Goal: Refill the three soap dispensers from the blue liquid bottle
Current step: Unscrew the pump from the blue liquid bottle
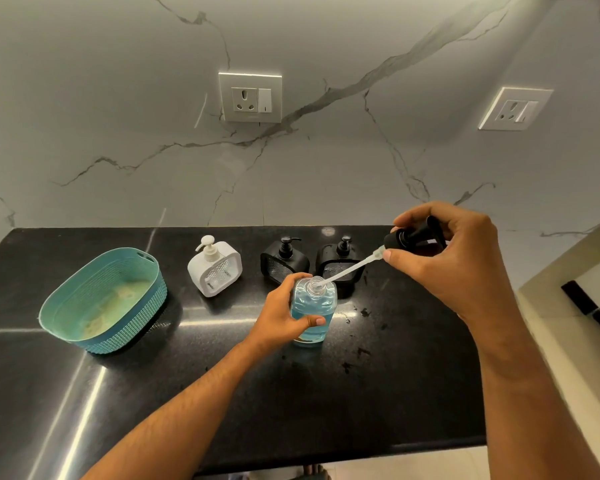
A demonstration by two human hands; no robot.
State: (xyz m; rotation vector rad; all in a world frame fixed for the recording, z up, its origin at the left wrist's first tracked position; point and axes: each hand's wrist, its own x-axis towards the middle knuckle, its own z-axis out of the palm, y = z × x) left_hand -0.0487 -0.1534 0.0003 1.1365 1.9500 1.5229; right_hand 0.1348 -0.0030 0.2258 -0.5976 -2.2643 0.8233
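Note:
A clear bottle of blue liquid (313,308) stands upright on the black counter (222,393). My left hand (284,317) grips its body. My right hand (454,258) holds the black pump head (413,237) up and to the right; its clear dip tube (347,270) slants down, the tip at the bottle's open neck. Behind stand a white dispenser (215,268) and two black dispensers (284,261) (338,263), all with pumps on.
A teal plastic basket (104,299) sits at the left of the counter. Small wet spots (361,351) lie to the right of the bottle. A marble wall with two power sockets (250,97) (515,108) rises behind. The counter's front edge is near my arms.

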